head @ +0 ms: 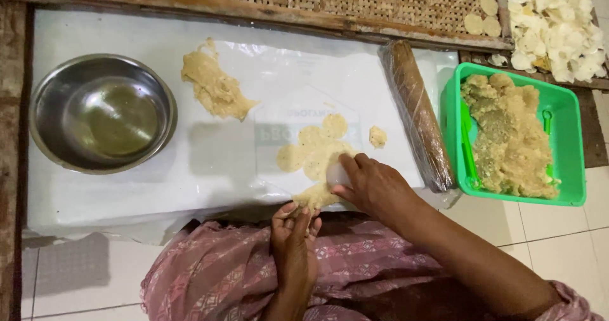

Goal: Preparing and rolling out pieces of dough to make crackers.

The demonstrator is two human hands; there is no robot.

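A flattened sheet of pale yellow dough (317,151) lies on a white plastic sheet (127,188), cut into round-edged shapes. My right hand (374,184) presses a small round white cutter (336,175) onto the dough's near edge. Just below it, my left hand (293,232) pinches a thin round piece of dough (314,196) at the sheet's front edge. A small dough scrap (378,136) lies to the right of the flattened dough.
A steel bowl (44,105) holding oily liquid sits at the left. Beyond the flattened sheet is a dough lump (216,86). A plastic-wrapped rolling pin (415,111) lies right, beside a green tub (571,137) of dough. A woven tray (380,0) at the back holds pale discs (552,23).
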